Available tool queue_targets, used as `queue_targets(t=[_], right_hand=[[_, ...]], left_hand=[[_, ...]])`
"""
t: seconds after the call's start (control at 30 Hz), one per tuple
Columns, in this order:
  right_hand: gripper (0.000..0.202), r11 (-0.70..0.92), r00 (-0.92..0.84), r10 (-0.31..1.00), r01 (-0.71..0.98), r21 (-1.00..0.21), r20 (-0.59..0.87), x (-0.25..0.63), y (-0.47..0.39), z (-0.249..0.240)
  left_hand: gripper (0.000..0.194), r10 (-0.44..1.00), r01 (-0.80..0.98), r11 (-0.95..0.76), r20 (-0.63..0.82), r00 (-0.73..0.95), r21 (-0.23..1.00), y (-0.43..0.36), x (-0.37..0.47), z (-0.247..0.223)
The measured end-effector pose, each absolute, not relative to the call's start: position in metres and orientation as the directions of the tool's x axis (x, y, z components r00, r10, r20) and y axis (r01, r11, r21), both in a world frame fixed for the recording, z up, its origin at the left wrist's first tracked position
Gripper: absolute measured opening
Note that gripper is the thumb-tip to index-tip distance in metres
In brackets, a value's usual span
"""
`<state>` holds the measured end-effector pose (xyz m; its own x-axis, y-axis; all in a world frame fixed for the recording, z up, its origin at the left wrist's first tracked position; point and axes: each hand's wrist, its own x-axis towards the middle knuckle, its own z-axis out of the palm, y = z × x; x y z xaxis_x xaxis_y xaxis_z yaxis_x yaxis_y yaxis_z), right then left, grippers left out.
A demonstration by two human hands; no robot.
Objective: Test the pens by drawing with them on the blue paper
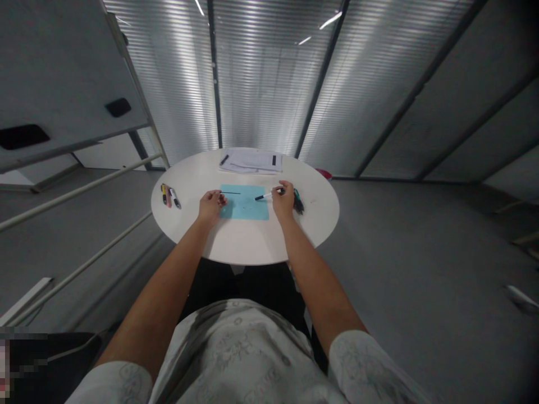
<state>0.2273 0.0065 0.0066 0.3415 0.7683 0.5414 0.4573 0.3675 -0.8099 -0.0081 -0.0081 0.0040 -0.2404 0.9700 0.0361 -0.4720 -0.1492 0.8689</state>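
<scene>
Fingers of the left hand (211, 205): closed in a pinch on one end of a thin dark rod (231, 193), which points rightward over the upper left part of a blue sheet (246, 211). Fingers of the right hand (284, 200): closed around the barrel of a white marker (268, 195), its black end directed leftward over the right half of the sheet. Whether either implement touches the sheet cannot be told.

The blue sheet lies near the middle of a round white counter (248, 247); the left hand overlaps its left edge, and the right hand is at its right edge. Just beside the right hand, on the side toward the counter's right edge, is a dark green and black object (298, 202), partly hidden and too small to identify.

Near the counter's left edge, three pens lie side by side: a yellow-and-black marker (164, 194), a reddish pen (168, 198) and a white-and-black marker (174, 198). At the counter's far edge rests a stack of white papers (251, 161), with a dark pen (224, 160) at its left end. Beyond the counter stand slatted blinds (261, 84); grey floor (400, 247) extends to the right.
</scene>
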Motion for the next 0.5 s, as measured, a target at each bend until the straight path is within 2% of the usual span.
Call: queue_targets(t=[0.23,0.5], right_hand=[[0.033,0.433,0.376,0.667,0.507,-0.746,0.643,0.221,-0.004,0.016],[0.028,0.431,0.358,0.674,0.521,-0.737,0.647,0.222,-0.006,0.016]], left_hand=[[0.007,0.971,-0.460,-0.158,0.052,-0.235,0.874,-0.009,-0.008,0.002],[0.009,0.970,-0.442,-0.148,0.043,-0.238,0.885,-0.007,-0.008,0.003]])
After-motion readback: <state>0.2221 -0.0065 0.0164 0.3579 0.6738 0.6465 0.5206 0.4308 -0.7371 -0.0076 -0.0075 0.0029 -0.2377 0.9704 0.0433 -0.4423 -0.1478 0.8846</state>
